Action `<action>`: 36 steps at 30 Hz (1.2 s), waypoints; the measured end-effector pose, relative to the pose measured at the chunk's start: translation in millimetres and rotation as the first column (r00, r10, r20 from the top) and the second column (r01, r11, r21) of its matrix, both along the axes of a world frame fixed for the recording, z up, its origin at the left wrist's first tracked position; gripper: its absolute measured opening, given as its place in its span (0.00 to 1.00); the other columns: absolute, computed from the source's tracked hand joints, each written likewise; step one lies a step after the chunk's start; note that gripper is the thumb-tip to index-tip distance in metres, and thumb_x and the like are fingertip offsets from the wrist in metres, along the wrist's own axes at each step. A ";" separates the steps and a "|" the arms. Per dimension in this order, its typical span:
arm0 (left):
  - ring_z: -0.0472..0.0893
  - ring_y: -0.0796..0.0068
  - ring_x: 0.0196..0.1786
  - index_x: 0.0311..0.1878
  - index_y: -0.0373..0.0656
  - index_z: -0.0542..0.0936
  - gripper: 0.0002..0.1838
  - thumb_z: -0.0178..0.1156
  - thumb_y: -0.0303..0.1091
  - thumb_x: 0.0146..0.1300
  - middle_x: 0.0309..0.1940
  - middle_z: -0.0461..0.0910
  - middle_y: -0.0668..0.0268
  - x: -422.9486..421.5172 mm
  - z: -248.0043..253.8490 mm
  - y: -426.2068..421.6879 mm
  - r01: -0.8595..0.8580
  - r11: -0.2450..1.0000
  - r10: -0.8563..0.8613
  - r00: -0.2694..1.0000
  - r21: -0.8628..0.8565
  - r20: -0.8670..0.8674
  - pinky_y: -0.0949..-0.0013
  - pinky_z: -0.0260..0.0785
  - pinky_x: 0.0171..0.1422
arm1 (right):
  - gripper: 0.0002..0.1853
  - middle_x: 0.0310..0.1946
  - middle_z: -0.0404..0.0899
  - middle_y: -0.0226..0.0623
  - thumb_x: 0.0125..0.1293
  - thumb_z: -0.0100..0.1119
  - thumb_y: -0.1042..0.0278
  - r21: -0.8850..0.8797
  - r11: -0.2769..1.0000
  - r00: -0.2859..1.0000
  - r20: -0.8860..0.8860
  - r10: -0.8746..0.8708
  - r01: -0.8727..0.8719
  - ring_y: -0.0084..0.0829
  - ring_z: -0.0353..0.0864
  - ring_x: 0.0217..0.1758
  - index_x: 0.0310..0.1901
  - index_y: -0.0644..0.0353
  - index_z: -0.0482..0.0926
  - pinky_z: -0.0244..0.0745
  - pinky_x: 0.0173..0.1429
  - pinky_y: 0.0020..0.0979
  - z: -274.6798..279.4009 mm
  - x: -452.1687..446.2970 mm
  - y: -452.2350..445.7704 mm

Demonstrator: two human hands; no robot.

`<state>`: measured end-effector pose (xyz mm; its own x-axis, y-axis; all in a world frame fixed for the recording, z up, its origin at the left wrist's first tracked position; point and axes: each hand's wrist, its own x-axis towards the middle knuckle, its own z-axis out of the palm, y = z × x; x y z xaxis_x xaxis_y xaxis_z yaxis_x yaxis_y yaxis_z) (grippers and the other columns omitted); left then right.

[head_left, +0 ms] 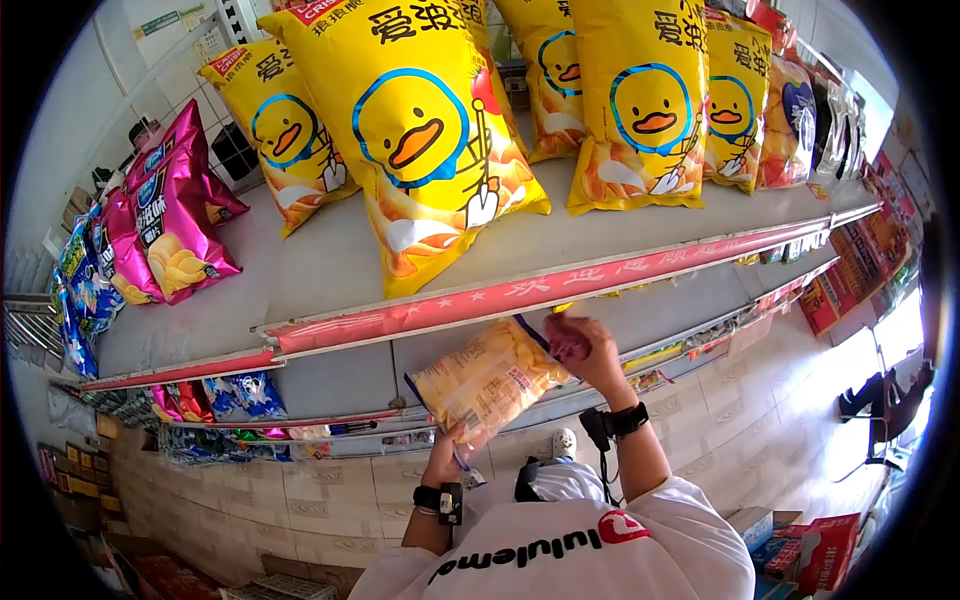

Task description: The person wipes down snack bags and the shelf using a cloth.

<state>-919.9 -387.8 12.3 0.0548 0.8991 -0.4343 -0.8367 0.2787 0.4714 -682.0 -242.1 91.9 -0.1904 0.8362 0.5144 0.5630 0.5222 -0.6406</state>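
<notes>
A clear snack bag with pale yellow contents (490, 378) is tilted in front of the lower shelf. My left hand (457, 447) grips its lower edge from below, partly hidden behind it. At the bag's upper right, my right hand (592, 352) is closed around a crumpled dark red cloth (568, 338), close beside the bag's edge. Above, on the top shelf, stand large yellow duck-printed snack bags (412, 150).
Pink chip bags (168, 225) and blue bags (88, 280) stand at the shelf's left. A red-edged shelf front (560, 277) runs just above my hands. More packets lie on lower shelves. Boxes (830, 550) sit at the lower right on the tiled floor (350, 505).
</notes>
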 end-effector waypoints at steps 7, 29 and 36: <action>0.63 0.55 0.59 0.58 0.38 0.57 0.30 0.55 0.24 0.51 0.56 0.63 0.57 1.0 -4.3 -1.1 -0.011 0.999 0.010 1.000 0.038 0.025 0.51 0.58 0.61 | 0.18 0.34 0.76 0.31 0.41 0.58 0.69 -0.194 0.975 0.914 0.366 0.177 -0.112 0.31 0.71 0.43 0.39 0.47 0.77 0.63 0.49 0.34 -39.1 -3.1 14.6; 0.64 0.61 0.58 0.58 0.42 0.58 0.27 0.54 0.27 0.55 0.56 0.63 0.59 -11.0 -12.9 1.4 0.028 0.999 -0.029 0.999 0.023 0.041 0.56 0.59 0.61 | 0.23 0.38 0.73 0.41 0.38 0.53 0.75 -0.018 0.995 0.995 0.016 -0.095 0.096 0.43 0.71 0.42 0.42 0.61 0.73 0.68 0.46 0.36 11.4 7.9 -22.7; 0.72 0.66 0.49 0.54 0.41 0.63 0.23 0.56 0.31 0.55 0.49 0.69 0.61 -16.3 15.6 3.4 0.146 0.988 -0.146 0.989 0.058 -0.009 0.65 0.68 0.50 | 0.29 0.45 0.71 0.44 0.37 0.58 0.74 -0.049 0.984 0.979 0.106 0.173 -0.169 0.45 0.70 0.47 0.49 0.59 0.69 0.67 0.51 0.35 -11.6 -77.2 -55.9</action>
<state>-936.3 -384.3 27.9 0.1853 0.9053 -0.3822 -0.7869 0.3697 0.4941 -759.2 -298.1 80.3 -0.3855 0.8058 0.4495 0.5352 0.5922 -0.6024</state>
